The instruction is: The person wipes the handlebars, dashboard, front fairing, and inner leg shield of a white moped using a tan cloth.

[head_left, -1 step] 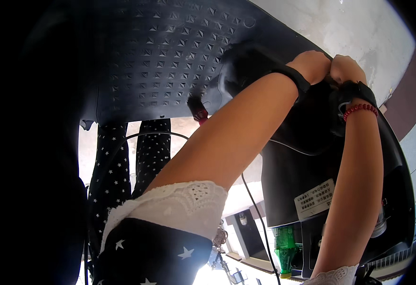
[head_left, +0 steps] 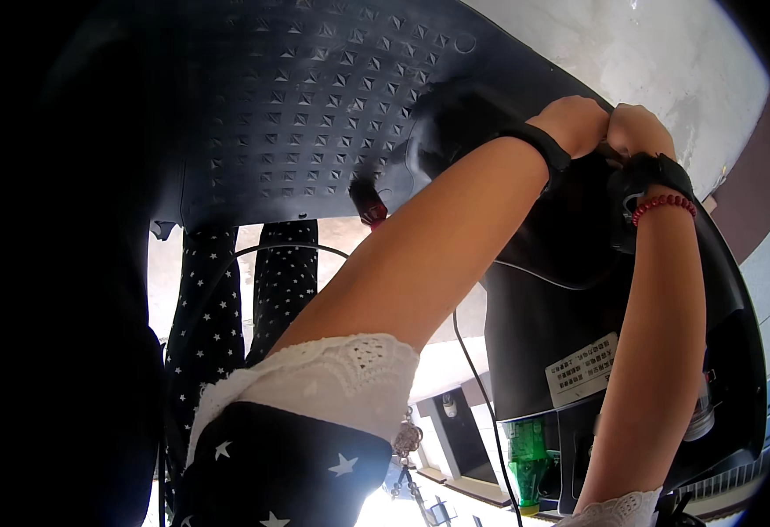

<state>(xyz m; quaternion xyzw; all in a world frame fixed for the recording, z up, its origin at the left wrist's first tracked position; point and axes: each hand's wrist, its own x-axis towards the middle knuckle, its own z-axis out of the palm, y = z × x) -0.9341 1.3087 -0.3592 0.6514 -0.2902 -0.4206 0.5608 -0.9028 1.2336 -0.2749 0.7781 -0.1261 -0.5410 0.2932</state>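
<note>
While both forearms rise from the lower edge of the frame, I note a star-printed dark sleeve with white lace cuff point(head_left: 314, 422) nearest, lower centre. Further up, my left hand point(head_left: 578, 123) and right hand point(head_left: 638, 130) sit side by side at upper right, both clenched on the top of a black glossy housing point(head_left: 569, 351). Beyond, upper left, spreads a black studded panel point(head_left: 314, 97).

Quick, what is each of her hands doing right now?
Left hand: curled shut, gripping the top of the black appliance.
Right hand: curled shut beside it, on the same spot.
</note>
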